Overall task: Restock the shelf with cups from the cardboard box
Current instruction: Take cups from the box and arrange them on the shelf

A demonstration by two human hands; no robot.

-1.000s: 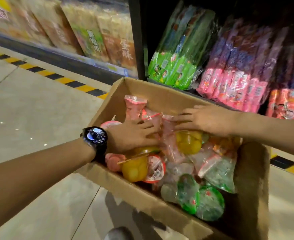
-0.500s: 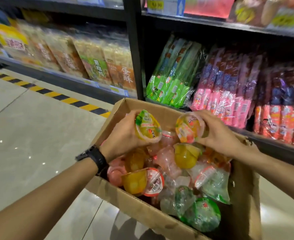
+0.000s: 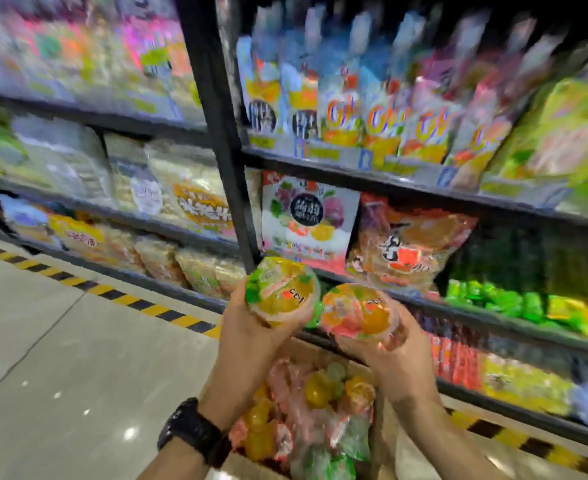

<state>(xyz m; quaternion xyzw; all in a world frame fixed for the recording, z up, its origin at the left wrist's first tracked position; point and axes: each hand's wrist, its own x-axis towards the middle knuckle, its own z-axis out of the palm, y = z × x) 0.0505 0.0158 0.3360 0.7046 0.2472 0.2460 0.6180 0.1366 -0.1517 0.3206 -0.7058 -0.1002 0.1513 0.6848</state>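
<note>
Motion blur, nothing fully readable. Chinese characters on snack bag [image 3: 200,207] and white fruit bag [image 3: 308,216], not legible. Dark lettering on cups [image 3: 285,294], illegible.

Holds both bare forearms up from the lower edge, angled inward so that the hands sit side by side at one height. Grips a green-edged cup [image 3: 282,292] in the left hand [image 3: 251,337] from below, thumb up along its left side and fingers curled beneath. Grips an orange cup [image 3: 360,313] in the right hand [image 3: 389,362] likewise, with the back of the hand toward the camera and fingers wrapped round its underside and right edge. Wears a black watch [image 3: 192,429] on the left wrist.
</note>
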